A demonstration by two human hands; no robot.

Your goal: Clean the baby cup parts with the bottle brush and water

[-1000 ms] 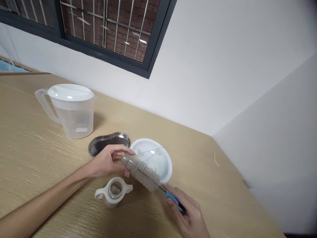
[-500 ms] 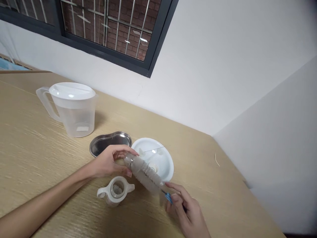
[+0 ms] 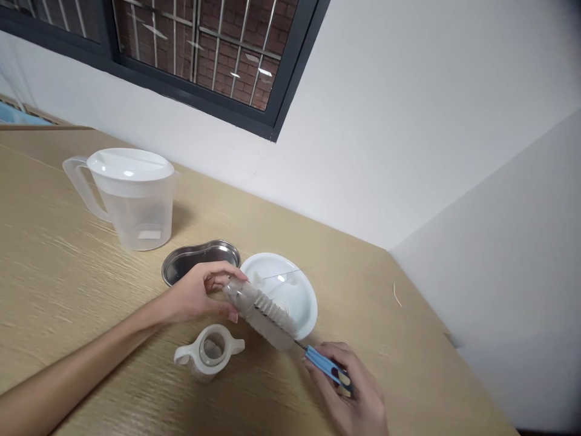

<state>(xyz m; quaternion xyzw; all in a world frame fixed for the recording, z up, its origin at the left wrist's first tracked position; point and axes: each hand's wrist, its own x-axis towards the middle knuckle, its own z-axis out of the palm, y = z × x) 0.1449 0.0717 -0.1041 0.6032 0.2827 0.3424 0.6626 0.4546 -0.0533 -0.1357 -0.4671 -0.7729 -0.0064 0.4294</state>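
We have the brush (image 3: 275, 324) slanting between our hands, the right hand (image 3: 351, 387) wrapped round its blue handle, the left hand (image 3: 197, 297) half curled, pinching its rounded tip (how firmly, we can't tell). A careless sweep could topple the two-handled cup (image 3: 212, 366) just nearer us than the left. Beyond the bristles, the plate (image 3: 308, 309) crowds us; rightward, the counter (image 3: 431, 375) gives room to its slanting edge.
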